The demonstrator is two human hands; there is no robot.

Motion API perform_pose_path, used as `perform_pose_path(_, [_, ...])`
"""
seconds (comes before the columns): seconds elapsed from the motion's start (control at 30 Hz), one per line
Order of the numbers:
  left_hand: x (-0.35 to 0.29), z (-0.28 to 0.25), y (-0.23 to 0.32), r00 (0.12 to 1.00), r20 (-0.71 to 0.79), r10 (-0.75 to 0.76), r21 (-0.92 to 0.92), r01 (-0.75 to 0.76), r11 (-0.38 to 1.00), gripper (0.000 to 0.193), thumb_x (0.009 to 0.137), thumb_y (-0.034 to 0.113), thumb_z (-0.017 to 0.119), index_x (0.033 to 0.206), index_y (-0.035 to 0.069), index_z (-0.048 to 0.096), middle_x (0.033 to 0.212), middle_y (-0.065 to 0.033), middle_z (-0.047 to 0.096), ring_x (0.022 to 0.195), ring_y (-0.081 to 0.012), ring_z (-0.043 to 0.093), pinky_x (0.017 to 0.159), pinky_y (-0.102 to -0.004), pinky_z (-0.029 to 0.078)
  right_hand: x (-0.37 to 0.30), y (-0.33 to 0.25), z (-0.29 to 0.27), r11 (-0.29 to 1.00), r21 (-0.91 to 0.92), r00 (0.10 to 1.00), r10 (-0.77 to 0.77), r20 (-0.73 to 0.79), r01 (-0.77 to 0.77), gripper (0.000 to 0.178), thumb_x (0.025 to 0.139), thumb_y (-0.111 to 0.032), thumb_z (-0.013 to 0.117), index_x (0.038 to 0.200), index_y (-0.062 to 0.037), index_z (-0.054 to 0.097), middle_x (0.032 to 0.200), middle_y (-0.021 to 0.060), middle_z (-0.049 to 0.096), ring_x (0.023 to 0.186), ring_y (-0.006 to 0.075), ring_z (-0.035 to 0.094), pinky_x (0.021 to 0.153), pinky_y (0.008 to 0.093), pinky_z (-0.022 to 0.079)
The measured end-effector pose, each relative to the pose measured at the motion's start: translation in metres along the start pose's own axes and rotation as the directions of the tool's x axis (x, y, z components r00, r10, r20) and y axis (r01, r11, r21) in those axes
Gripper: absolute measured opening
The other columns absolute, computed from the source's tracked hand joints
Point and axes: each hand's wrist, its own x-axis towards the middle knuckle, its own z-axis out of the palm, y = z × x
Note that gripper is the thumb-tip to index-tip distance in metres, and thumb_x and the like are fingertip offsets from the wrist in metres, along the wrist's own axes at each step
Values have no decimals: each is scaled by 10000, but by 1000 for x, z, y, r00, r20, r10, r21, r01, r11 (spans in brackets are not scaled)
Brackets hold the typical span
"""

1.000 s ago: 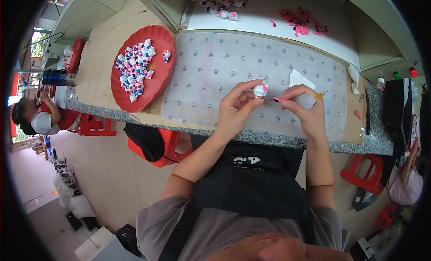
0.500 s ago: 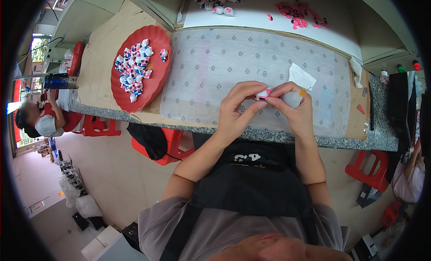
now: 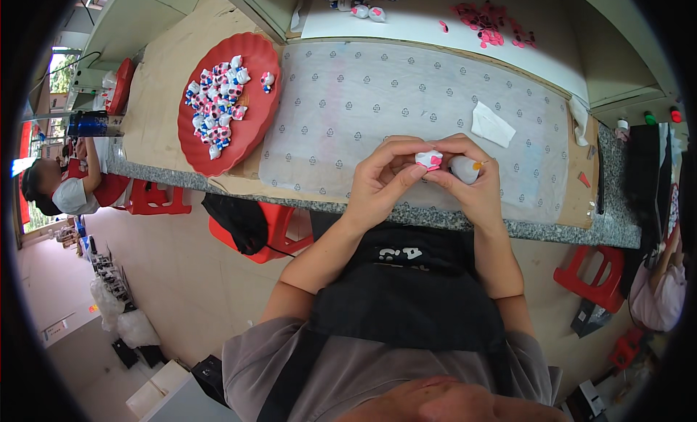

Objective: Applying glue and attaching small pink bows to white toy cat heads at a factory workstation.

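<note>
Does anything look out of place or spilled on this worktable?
Nothing looks spilled. One small figurine sits apart from the heap on the red plate, and a white paper piece lies askew on the printed sheet; both may be deliberate.

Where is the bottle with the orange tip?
In the head view, the bottle is in the right hand, right of the small figure, nearer the person than the white paper.

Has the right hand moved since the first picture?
Yes: judged against the white paper, the right hand has moved left, toward the small figurine.
</note>
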Motion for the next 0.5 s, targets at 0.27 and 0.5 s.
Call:
perform_pose_path(0.27, [-3,-6,1,996,69,58,191,-70,979,238,776,16,514,1009,-27,526,1031,-127,487,959,-187,471,823,-283,379,-6,-3,3,999,29,1000,16,-15,-15,246,652,1,666,874,-5,560,735,6,528,643,68,468,596,192,381])
perform_pose_path(0.5, [-7,-4,4,997,14,78,232,-79,969,258,775,35,525,1029,26,564,952,-80,522,853,-143,498,696,-230,402,-10,-5,11,997,56,997,57,-58,-53,240,665,-16,663,872,-7,542,771,14,538,664,63,474,602,192,390])
